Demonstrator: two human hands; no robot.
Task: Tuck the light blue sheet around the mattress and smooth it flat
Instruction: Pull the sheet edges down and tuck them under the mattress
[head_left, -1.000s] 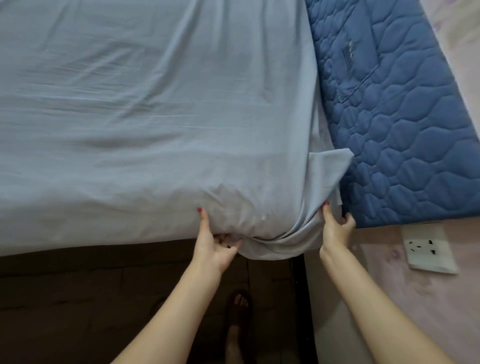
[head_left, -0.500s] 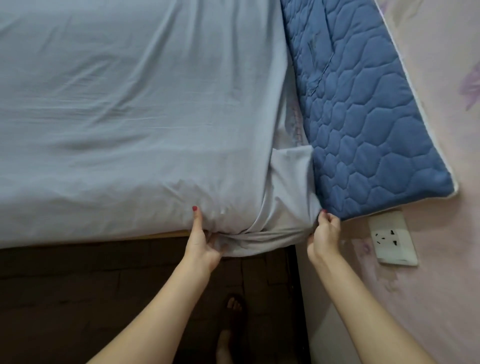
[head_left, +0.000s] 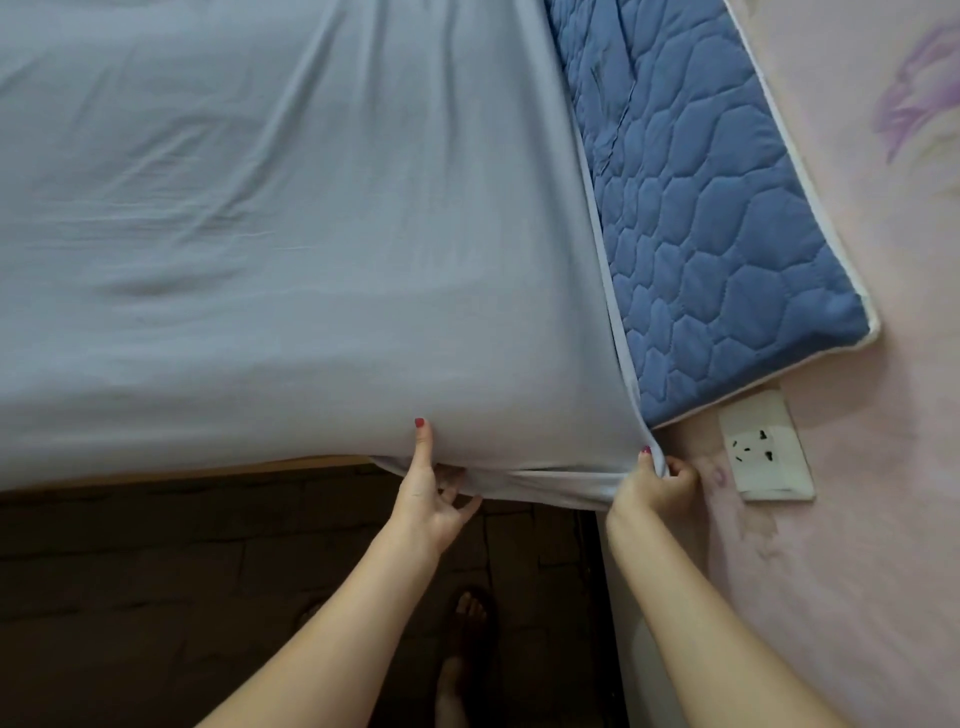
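The light blue sheet (head_left: 291, 249) now wraps the near right corner of the mattress (head_left: 519, 441). The loose flap that hung between the mattress and the quilted blue pad (head_left: 717, 218) half a second ago is gone, drawn into a taut band under the corner. A thin strip of sheet runs up the mattress's right side, against the pad.

Your left hand (head_left: 434, 493) sits under the mattress's near edge: the thumb points up, pressed flat on the sheet's side face, while the fingers curl beneath into the gathered fabric, so its grip is on the sheet. Your right hand (head_left: 657, 483) has moved in to the corner itself, fingers clenched round the bunched sheet edge.

Shallow creases cross the sheet's top. A white wall socket (head_left: 769, 447) sits just right of your right hand, on the pink floral wall (head_left: 883, 364). Below is dark tiled floor (head_left: 156, 597) and your sandalled foot (head_left: 467, 634).
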